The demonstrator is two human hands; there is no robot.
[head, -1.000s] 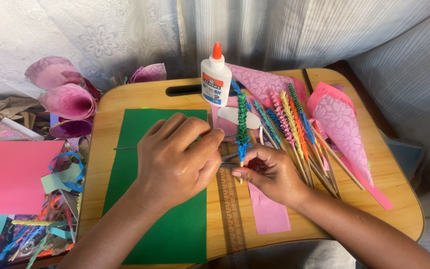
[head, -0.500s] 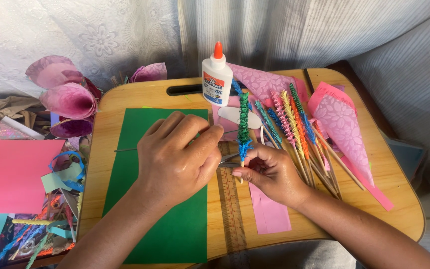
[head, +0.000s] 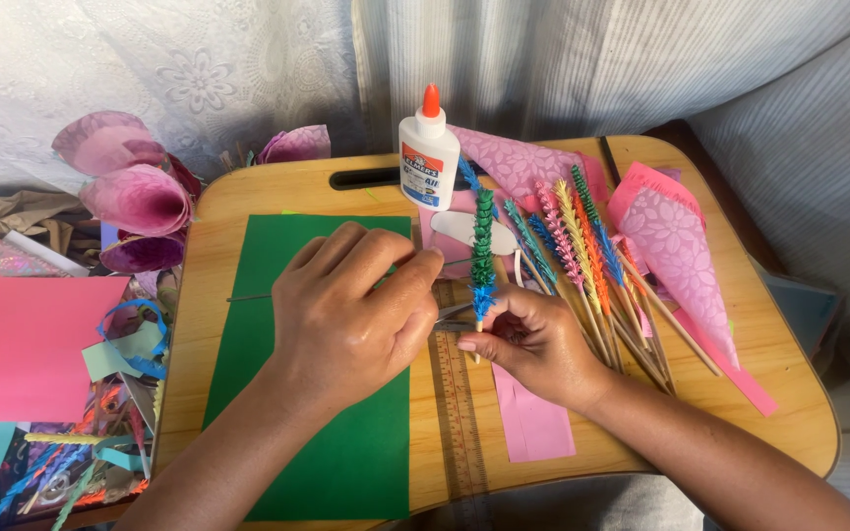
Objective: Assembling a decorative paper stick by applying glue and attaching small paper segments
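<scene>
The right hand (head: 533,339) pinches a thin wooden stick (head: 483,265) near its lower end and holds it upright over the middle of the lap tray (head: 799,413). Fringed green and blue paper is wound along the stick, so a grip at the bare foot likely keeps the fringe from being crushed. The left hand (head: 346,315) is curled narrow, fingertips pressed together just beside the stick's lower part; it seems to pinch a thin paper strip, though what exactly it grips cannot be told. This hand rests on a green sheet (head: 248,344) covering the tray's left half.

A ruler (head: 456,393) lies under the hands, running toward the near edge, with a pink strip (head: 533,423) beside it. A fan of finished sticks (head: 582,256) spreads toward the right, heads pointing to the far edge, probably to keep the fringes apart. Pink paper cones (head: 681,265) lie at the right edge; they look empty. A glue bottle (head: 428,157) stands capped at the far edge, within reach. Rolled pink cones (head: 135,197) and scraps sit off the tray's left side.
</scene>
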